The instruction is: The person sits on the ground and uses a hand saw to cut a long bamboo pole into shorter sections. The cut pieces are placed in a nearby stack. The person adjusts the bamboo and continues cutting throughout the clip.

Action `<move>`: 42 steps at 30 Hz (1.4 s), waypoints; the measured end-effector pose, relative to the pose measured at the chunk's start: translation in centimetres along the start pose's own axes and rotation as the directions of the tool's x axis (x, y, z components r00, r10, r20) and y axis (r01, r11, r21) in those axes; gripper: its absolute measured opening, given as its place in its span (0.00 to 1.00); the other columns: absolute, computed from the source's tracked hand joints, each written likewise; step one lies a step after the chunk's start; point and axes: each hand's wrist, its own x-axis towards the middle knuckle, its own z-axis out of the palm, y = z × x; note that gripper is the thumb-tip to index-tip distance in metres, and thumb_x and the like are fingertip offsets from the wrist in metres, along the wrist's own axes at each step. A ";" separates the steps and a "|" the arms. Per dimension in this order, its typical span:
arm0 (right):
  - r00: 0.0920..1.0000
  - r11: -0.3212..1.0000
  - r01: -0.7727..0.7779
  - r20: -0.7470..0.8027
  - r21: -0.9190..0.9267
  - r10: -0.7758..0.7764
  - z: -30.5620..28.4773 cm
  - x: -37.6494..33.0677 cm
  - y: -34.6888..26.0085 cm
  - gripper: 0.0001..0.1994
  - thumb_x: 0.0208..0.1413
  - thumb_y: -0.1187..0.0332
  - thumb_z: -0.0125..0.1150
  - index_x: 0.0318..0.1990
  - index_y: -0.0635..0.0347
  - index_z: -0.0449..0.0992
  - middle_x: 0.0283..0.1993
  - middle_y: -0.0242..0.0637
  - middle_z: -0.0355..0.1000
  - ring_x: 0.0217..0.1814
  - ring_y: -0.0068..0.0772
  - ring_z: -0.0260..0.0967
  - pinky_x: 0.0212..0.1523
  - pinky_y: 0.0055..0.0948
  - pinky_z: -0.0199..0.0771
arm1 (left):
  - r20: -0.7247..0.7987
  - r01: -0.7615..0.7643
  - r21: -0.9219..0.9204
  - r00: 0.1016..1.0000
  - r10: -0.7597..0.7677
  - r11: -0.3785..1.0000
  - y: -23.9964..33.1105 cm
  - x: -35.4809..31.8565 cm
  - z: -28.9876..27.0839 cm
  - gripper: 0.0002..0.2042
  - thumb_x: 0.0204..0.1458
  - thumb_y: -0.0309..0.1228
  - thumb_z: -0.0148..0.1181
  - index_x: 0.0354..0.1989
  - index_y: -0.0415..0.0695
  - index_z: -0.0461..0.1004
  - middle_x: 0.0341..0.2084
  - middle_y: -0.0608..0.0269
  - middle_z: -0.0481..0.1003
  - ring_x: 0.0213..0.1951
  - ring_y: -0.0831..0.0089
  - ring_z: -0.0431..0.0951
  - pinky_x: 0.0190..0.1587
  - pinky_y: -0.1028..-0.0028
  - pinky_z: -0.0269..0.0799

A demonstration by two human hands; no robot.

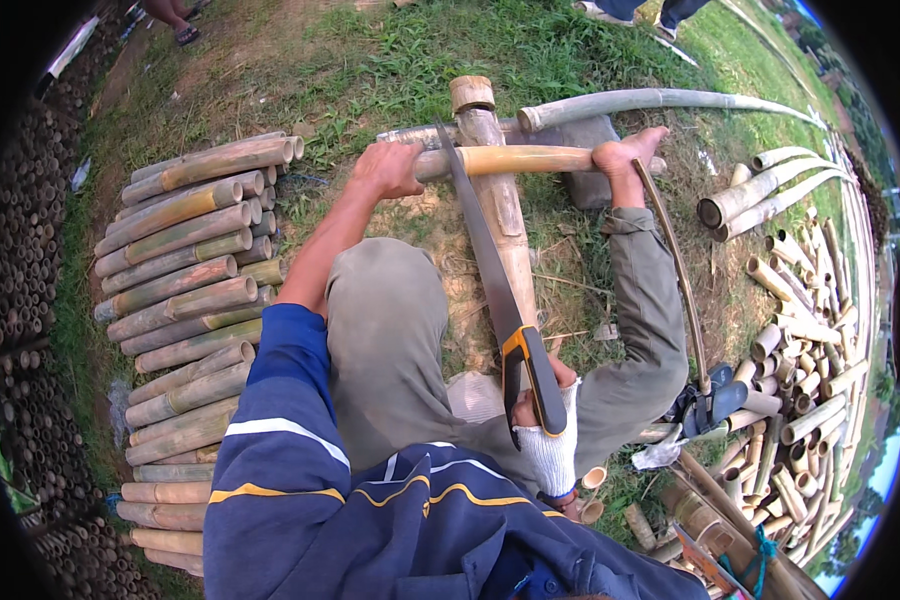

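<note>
A yellowish bamboo pole (pixel 530 158) lies crosswise over a bamboo support (pixel 495 210). My left hand (pixel 388 170) is bare and closed round the pole's left end. Just right of that hand, the blade of a hand saw (pixel 482 235) stands across the pole; how deep it sits in the bamboo I cannot tell. My right hand (pixel 555 425), in a white knitted glove, grips the saw's black and yellow handle near my lap. My bare foot (pixel 625 158) rests on the pole towards its right end.
Cut bamboo lengths (pixel 185 270) are stacked on the left. Short offcuts (pixel 800 400) lie heaped on the right, near a dark sandal (pixel 725 400). A long bamboo pole (pixel 660 98) stretches away at the far right. Other people's feet (pixel 185 32) show at the top edge.
</note>
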 end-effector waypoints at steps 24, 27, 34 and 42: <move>0.973 0.961 0.227 -0.068 0.157 -0.219 9.4 19.7 -0.9 0.26 0.59 0.77 0.62 0.66 0.65 0.67 0.54 0.45 0.74 0.52 0.34 0.74 0.58 0.31 0.75 | -0.124 -0.044 -0.045 0.992 0.039 0.998 0.4 0.1 1.2 0.27 0.42 0.44 0.74 0.50 0.44 0.79 0.38 0.44 0.85 0.44 0.46 0.86 0.51 0.53 0.82; 0.998 0.972 0.046 0.025 0.232 -0.053 9.1 18.3 -1.0 0.26 0.58 0.78 0.61 0.65 0.65 0.67 0.54 0.45 0.74 0.53 0.33 0.73 0.59 0.31 0.74 | -0.107 -0.072 -0.049 0.992 0.066 0.996 -0.2 0.1 1.1 0.28 0.41 0.44 0.74 0.51 0.44 0.80 0.38 0.44 0.85 0.44 0.46 0.86 0.51 0.53 0.82; 0.999 0.999 0.036 0.037 -0.029 -0.035 0.2 -3.3 0.6 0.28 0.59 0.77 0.55 0.69 0.66 0.63 0.59 0.46 0.67 0.60 0.39 0.70 0.65 0.35 0.68 | -0.057 -0.042 -0.071 0.998 0.038 0.997 -0.9 0.1 1.1 0.28 0.41 0.45 0.74 0.52 0.44 0.79 0.39 0.44 0.84 0.46 0.45 0.85 0.53 0.51 0.81; 0.982 0.971 0.179 -0.080 0.160 -0.168 9.9 17.9 1.0 0.23 0.61 0.77 0.61 0.64 0.62 0.68 0.46 0.34 0.72 0.46 0.26 0.70 0.52 0.27 0.74 | -0.144 -0.032 -0.049 0.989 0.024 0.998 0.2 0.1 1.3 0.26 0.41 0.43 0.73 0.50 0.45 0.81 0.40 0.46 0.85 0.46 0.48 0.86 0.52 0.53 0.82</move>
